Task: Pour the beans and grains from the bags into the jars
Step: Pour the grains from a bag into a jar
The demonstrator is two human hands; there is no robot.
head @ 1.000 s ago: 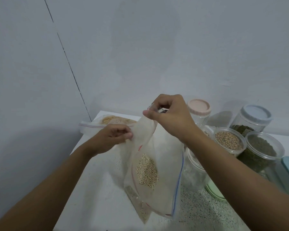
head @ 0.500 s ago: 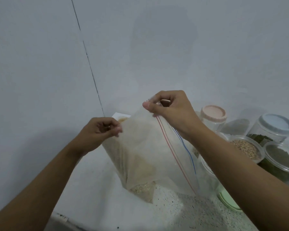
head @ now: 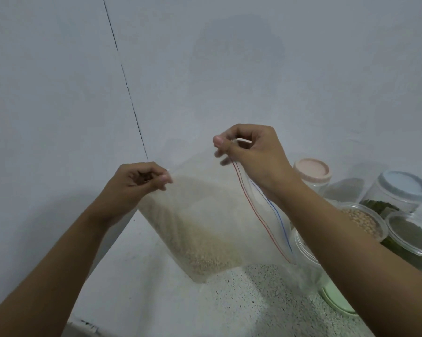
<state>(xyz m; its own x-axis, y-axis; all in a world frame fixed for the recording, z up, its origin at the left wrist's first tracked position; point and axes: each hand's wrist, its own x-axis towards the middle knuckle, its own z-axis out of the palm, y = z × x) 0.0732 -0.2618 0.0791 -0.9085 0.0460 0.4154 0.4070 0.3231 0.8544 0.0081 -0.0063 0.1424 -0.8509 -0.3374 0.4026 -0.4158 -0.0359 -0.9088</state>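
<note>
The zip bag (head: pixel 205 227) of pale grain hangs over the counter (head: pixel 241 300) near its left edge, and the grain lies in the lowest corner. The left hand (head: pixel 137 186) and right hand (head: pixel 251 154) each pinch an upper corner, both grips clamped on plastic. The seal strip slopes toward the empty jar (head: pixel 305 263). Risk: a misaligned mouth spills grain onto the counter. The open jars (head: pixel 360 222) crowd the right edge, so free room lies at the front and left.

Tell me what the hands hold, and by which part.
One clear zip bag of grain: left hand pinches its upper left corner, right hand the top end of its zip edge.
</note>
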